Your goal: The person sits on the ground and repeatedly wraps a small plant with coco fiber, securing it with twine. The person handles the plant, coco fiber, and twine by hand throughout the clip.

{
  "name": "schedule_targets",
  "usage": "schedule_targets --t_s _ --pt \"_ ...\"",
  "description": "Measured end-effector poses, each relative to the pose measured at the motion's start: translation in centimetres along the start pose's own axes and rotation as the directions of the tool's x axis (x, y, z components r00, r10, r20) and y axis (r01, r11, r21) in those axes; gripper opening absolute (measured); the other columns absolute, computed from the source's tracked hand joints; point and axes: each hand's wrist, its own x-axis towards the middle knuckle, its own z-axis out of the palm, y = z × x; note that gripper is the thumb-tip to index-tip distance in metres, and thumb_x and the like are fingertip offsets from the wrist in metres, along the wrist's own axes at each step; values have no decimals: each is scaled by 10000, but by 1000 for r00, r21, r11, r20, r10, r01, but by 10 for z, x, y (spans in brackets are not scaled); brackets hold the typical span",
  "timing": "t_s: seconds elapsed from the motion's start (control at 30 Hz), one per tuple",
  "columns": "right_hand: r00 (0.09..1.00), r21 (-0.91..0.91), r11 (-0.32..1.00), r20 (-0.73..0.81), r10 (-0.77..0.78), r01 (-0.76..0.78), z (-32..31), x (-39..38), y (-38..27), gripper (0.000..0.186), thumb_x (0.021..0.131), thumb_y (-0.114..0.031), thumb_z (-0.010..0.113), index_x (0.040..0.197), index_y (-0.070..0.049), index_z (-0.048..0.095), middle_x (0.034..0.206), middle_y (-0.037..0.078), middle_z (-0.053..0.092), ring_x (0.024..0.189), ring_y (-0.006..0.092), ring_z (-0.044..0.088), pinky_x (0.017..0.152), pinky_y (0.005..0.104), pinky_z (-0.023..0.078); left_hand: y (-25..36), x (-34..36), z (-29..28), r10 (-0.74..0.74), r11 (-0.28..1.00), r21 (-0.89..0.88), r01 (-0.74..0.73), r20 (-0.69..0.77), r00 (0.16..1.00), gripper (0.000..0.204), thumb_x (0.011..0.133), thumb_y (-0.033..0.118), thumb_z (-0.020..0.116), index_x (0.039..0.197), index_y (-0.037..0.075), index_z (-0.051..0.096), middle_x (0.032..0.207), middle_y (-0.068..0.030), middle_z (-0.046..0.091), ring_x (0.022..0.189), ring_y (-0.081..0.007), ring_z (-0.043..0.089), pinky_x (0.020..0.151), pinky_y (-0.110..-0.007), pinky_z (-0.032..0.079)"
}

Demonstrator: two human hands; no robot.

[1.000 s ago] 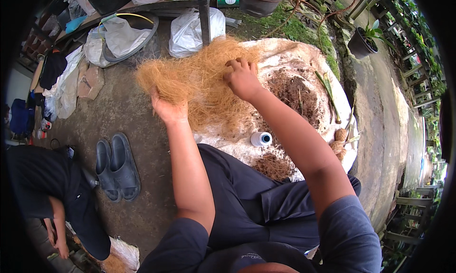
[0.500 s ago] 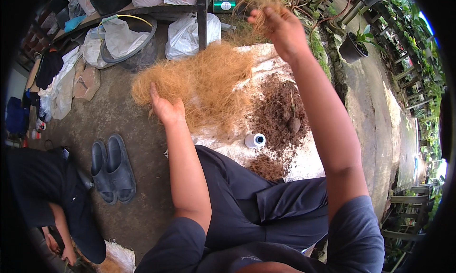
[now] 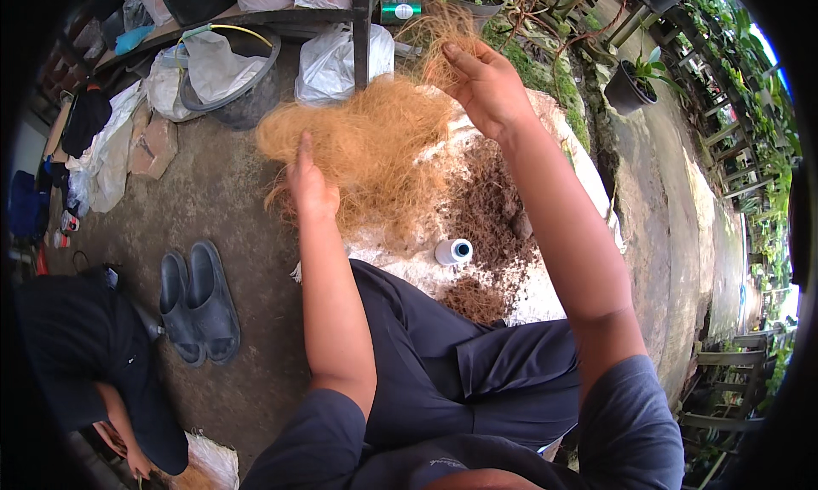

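Observation:
A large fluffy heap of golden coconut fibre [image 3: 371,141] lies over the far left part of a white sack [image 3: 545,290]. My left hand [image 3: 313,187] grips the heap's left edge, with one finger showing and the others sunk in the strands. Farther off to the right, my right hand [image 3: 490,85] pinches a loose tuft of coconut fibre [image 3: 445,43] between thumb and fingers. Dark crumbly potting mix [image 3: 487,209] is spread on the sack below my right forearm, which partly covers it. Close to my legs a white spool [image 3: 453,251] lies on its side.
Black slide sandals [image 3: 200,302] rest on the floor at left. Beyond are a dark tub [image 3: 243,98], a white plastic bag [image 3: 328,60] and a green can [image 3: 400,12]. A potted plant [image 3: 632,85] stands right. Another person [image 3: 94,354] sits at lower left.
My right hand has come nearer and slightly left with its tuft. My left hand has shifted a little right, pushing the heap's edge inward. My right forearm now covers the round brown lump.

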Motion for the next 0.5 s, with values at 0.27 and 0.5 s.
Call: schedule_targets --t_s 0.27,0.5 --pt "947 -505 860 240 216 -68 16 -27 27 267 992 -189 717 1166 5 656 1071 103 719 928 161 680 861 285 576 -16 -14 14 -103 957 282 67 116 988 508 1000 153 665 1445 -15 486 1400 -152 598 1286 -268 593 1032 -422 521" --pt "992 -736 666 109 -64 124 9 -20 74 316 883 -169 839 1083 29 694 922 81 764 771 136 699 680 326 555 -17 -33 6 -277 853 521 39 388 879 594 978 150 653 1496 -37 429 1457 -162 557 1313 -253 562 1088 -375 461"
